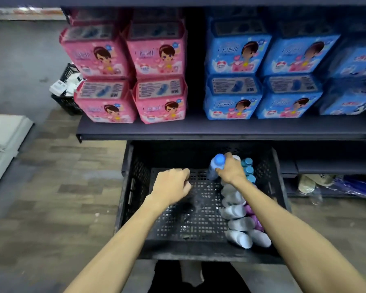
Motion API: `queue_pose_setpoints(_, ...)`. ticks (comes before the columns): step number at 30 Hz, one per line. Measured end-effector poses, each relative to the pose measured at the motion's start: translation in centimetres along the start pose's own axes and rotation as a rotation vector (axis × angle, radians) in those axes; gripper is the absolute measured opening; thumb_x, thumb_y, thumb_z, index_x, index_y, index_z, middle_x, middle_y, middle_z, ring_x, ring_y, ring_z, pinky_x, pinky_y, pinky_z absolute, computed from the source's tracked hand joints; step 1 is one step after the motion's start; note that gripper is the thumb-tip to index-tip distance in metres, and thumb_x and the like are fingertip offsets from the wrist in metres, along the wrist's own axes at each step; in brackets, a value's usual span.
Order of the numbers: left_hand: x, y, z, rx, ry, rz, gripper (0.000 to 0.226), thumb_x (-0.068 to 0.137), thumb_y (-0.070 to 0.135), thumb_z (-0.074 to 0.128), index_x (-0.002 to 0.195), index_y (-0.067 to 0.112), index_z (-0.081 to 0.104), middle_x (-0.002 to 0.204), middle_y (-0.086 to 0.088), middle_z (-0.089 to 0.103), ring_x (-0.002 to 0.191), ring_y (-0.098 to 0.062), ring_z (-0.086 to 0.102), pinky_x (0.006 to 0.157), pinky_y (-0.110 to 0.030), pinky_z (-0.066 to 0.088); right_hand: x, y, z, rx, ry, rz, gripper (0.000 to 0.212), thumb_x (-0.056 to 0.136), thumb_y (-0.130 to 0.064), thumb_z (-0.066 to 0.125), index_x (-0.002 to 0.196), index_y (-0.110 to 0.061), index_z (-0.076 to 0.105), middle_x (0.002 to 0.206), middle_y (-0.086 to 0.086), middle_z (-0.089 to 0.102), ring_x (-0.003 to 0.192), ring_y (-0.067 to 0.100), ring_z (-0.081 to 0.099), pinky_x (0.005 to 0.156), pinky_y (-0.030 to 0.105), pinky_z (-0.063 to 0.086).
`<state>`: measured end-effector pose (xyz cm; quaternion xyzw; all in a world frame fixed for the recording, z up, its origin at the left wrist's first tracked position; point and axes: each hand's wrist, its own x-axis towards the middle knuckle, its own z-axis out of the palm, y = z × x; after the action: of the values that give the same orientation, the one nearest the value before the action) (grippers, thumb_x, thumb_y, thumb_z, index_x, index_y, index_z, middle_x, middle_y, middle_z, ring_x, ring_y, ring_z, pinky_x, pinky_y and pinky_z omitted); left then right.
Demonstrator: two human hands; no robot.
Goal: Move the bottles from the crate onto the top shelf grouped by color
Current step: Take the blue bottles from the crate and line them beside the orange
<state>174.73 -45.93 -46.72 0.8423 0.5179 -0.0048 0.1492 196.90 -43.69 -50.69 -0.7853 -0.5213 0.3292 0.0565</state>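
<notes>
A dark shelf (pixel 199 129) runs above and behind the crate (pixel 133 187), a black open-grid box on the wood-patterned floor (pixel 72 176), its far end tucked under the shelf edge. On the shelf, above the crate's left half, are four pink packs (pixel 156 60) in two stacks of two. Above its right half are four blue packs (pixel 237 58), also in two stacks of two, and past these are two more blue ones, too blurred to read. Left of the crate, well apart, lie two white panels (pixel 4 140). One second black basket (pixel 68 102) sits by the shelf's left end.

Both forearms reach into the crate from its near side. The left hand (pixel 170 185) hangs over the crate's bare middle with fingers curled under and nothing seen in it. The right hand (pixel 230 171) is wrapped around one bottle (pixel 215 166) with a blue cap, gripping it upright near the crate's far right.

Along the crate's right wall lie about six white bottles (pixel 239 238) in a row; the count is unsure where the arm covers them. At least two purple ones (pixel 256 220) lie against the wall beside these. In the far right corner stand three teal caps (pixel 248 170), just beside the right hand.
</notes>
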Motion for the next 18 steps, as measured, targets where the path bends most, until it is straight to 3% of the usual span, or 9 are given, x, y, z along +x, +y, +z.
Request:
queue_pose_setpoints(5, -0.8, -1.8, 1.7, -0.017, -0.002, -0.023, 0.016, 0.087, 0.036, 0.049, 0.094, 0.021, 0.054, 0.086, 0.004, 0.063, 0.079, -0.023, 0.062, 0.06, -0.032, 0.043, 1.9, -0.3, 1.9, 0.04, 0.025, 0.074, 0.062, 0.091, -0.029, 0.069, 0.138, -0.003, 0.038, 0.128, 0.025, 0.057, 0.115, 0.044, 0.057, 0.086, 0.043, 0.047)
queue_pose_setpoints(10, -0.8, -3.7, 3.7, -0.061, -0.042, -0.04, 0.015, 0.088, 0.035, 0.05, 0.095, 0.023, 0.056, 0.085, 0.006, 0.065, 0.077, -0.02, 0.062, 0.063, -0.034, 0.05, 2.8, -0.7, 4.4, 0.108, 0.099, 0.177, 0.072, 0.079, -0.04, 0.081, 0.13, -0.007, 0.043, 0.126, 0.018, 0.059, 0.112, 0.04, 0.059, 0.089, 0.044, 0.047)
queue_pose_setpoints(18, 0.3, -5.9, 5.7, -0.087, -0.047, -0.042, 0.015, 0.09, 0.033, 0.049, 0.097, 0.021, 0.054, 0.084, 0.004, 0.064, 0.075, -0.021, 0.061, 0.06, -0.031, 0.046, 4.2, -0.5, 6.7, 0.207, 0.165, 0.3, 0.075, 0.073, -0.038, 0.087, 0.129, -0.009, 0.045, 0.123, 0.014, 0.059, 0.109, 0.037, 0.061, 0.087, 0.041, 0.047)
